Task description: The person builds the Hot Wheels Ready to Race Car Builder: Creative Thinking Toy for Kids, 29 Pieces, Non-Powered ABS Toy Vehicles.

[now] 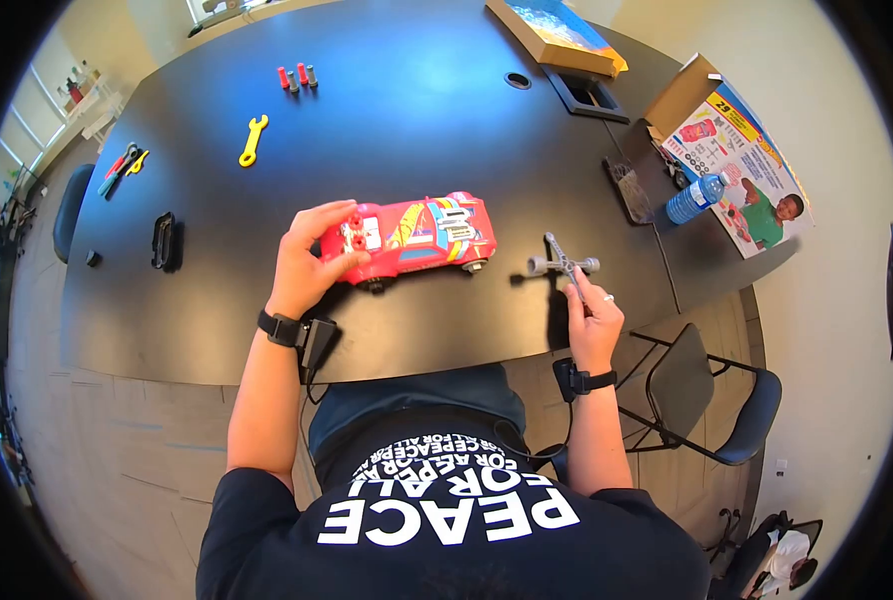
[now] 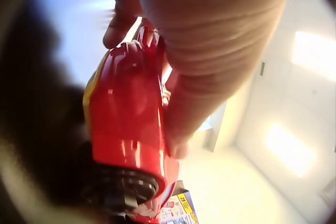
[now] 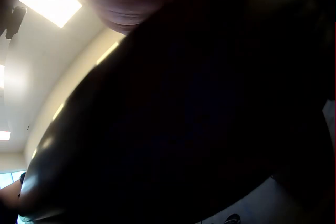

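Observation:
A red toy car [image 1: 422, 238] with yellow, white and blue stickers sits on the dark table, its nose end under my left hand [image 1: 305, 250]. The thumb and fingers grip that end from both sides. In the left wrist view the car's red body [image 2: 128, 108] shows close up, with a black wheel [image 2: 126, 184] at its lower edge. To the right, my right hand [image 1: 597, 320] pinches one arm of a grey cross-shaped lug wrench [image 1: 565, 264], held over the table and apart from the car. The right wrist view is mostly dark and hides the wrench.
A yellow wrench [image 1: 253, 140] and several red and grey pegs [image 1: 298, 78] lie farther back. Small tools [image 1: 122, 168] and a black part [image 1: 165, 242] are at left. At right stand a water bottle [image 1: 693, 200], a printed toy box [image 1: 742, 165] and a dark tray [image 1: 629, 190].

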